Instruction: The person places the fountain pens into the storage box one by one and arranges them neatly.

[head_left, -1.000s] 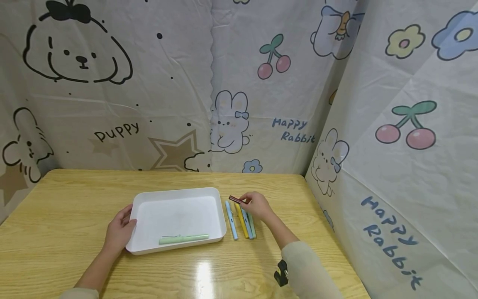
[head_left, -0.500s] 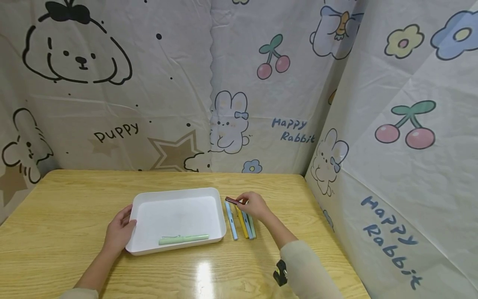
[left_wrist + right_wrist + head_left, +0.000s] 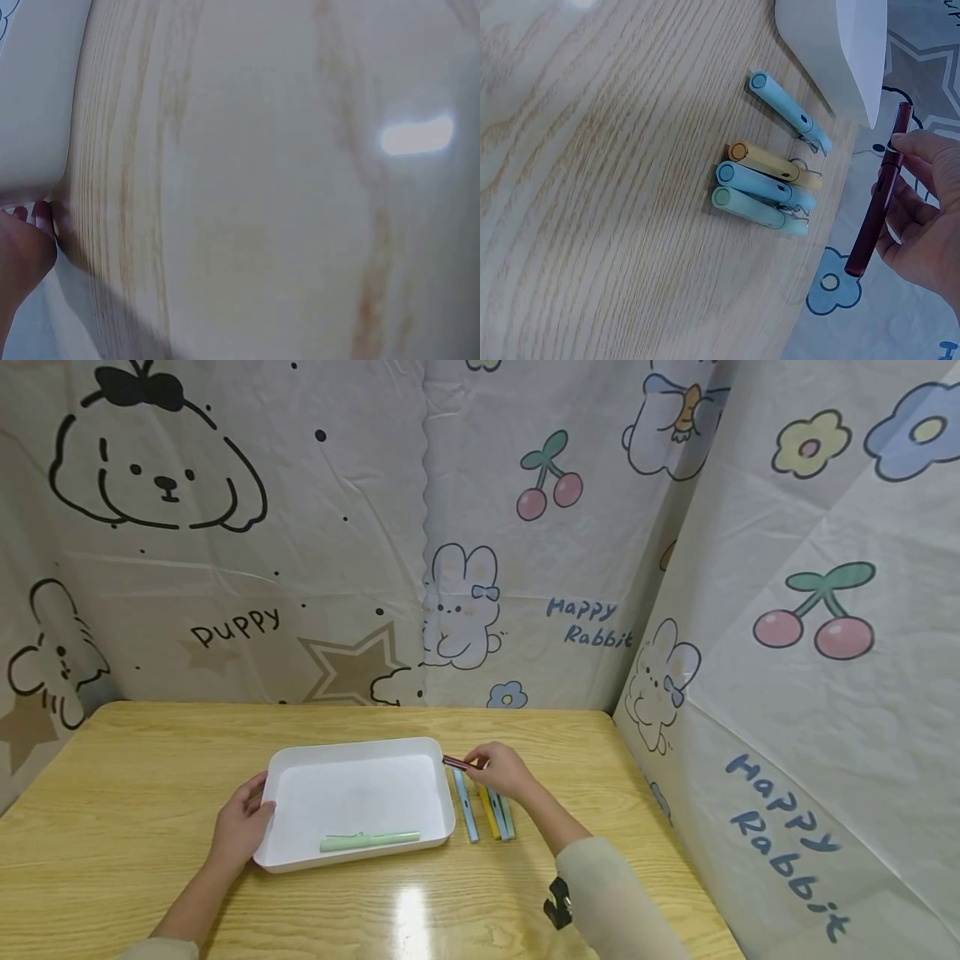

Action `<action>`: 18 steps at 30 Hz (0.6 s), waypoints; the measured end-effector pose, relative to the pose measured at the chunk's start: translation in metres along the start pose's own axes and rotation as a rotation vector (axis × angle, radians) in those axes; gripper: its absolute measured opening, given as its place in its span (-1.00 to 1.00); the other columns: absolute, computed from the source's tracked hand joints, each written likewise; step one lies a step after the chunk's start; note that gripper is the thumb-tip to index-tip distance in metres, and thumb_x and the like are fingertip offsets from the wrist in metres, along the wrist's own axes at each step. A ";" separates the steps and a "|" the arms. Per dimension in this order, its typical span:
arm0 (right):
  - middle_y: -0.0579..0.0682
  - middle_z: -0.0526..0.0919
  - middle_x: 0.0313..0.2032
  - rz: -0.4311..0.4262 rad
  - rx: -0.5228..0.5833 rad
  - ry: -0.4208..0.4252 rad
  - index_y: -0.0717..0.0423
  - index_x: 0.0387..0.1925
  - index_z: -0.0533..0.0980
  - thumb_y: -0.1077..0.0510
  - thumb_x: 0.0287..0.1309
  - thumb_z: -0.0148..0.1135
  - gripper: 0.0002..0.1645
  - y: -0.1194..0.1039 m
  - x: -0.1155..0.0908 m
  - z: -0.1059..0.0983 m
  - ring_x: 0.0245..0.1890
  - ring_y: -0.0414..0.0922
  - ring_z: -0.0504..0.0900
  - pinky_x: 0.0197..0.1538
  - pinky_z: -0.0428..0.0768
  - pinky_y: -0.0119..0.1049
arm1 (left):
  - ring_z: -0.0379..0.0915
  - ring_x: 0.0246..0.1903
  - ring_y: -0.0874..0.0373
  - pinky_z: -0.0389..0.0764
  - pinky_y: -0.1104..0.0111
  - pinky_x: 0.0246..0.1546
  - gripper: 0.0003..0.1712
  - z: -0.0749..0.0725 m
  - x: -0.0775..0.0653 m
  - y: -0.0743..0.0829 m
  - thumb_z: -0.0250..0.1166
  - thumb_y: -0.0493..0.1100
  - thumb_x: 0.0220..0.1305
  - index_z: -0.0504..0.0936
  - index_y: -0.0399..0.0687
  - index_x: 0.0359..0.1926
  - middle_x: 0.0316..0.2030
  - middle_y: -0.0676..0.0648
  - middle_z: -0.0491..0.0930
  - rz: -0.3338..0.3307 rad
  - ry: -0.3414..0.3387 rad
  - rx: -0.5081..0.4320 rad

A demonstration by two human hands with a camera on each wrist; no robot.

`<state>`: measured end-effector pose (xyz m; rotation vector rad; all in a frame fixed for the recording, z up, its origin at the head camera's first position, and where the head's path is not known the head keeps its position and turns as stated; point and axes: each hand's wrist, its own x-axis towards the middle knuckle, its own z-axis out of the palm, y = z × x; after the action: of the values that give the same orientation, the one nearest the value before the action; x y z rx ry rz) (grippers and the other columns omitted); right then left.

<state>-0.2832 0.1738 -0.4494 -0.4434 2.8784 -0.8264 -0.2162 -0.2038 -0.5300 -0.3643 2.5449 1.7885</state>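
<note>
My right hand (image 3: 504, 770) pinches a dark red pen (image 3: 873, 214) between thumb and fingers, above the table by the tray's far right corner. In the head view the pen's left end reaches the rim of the white tray (image 3: 352, 777). A light green pen (image 3: 370, 841) lies inside the tray along its near wall. My left hand (image 3: 242, 822) grips the tray's left side, thumb at the rim; its fingers are partly hidden. Right of the tray lie a light blue pen (image 3: 787, 106), a yellow pen (image 3: 769, 163), another blue pen (image 3: 757, 185) and a pale green pen (image 3: 754, 210).
The wooden table (image 3: 337, 918) carries the tray and pens. Printed cloth (image 3: 360, 527) hangs behind it and along its right side. A black buckle (image 3: 558, 903) hangs at the right sleeve (image 3: 615, 893).
My right hand has moved left with the dark red pen, from over the loose pens to the tray's rim. The left hand and the tray stay in place.
</note>
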 end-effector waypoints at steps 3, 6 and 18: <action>-0.02 0.59 -0.43 -0.003 0.003 -0.013 0.11 -0.21 0.64 0.14 0.11 0.24 -0.79 -0.002 0.001 0.002 -0.55 -0.21 0.42 -0.55 0.41 -0.44 | 0.06 0.35 -0.26 0.27 -0.02 0.27 -0.35 0.001 0.000 -0.001 -0.10 -0.27 0.38 -0.05 -0.17 0.45 0.40 -0.32 0.05 0.003 0.007 0.002; -0.05 0.57 -0.44 0.018 0.002 -0.024 0.09 -0.20 0.64 0.14 0.11 0.24 -0.79 -0.005 0.004 0.004 -0.55 -0.21 0.41 -0.54 0.42 -0.44 | 0.06 0.35 -0.26 0.27 -0.02 0.27 -0.35 0.001 0.001 -0.001 -0.10 -0.28 0.38 -0.04 -0.18 0.44 0.40 -0.33 0.05 0.007 0.010 -0.003; -0.08 0.56 -0.48 -0.027 -0.011 -0.062 0.08 -0.24 0.66 0.17 0.09 0.27 -0.82 -0.024 0.007 0.013 -0.52 -0.23 0.40 -0.52 0.38 -0.48 | 0.07 0.35 -0.25 0.27 -0.01 0.28 -0.34 0.000 0.001 -0.001 -0.11 -0.28 0.37 -0.04 -0.18 0.44 0.39 -0.33 0.06 0.004 0.008 -0.012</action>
<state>-0.2812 0.1462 -0.4474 -0.5011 2.8279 -0.7864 -0.2172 -0.2038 -0.5310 -0.3671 2.5435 1.8079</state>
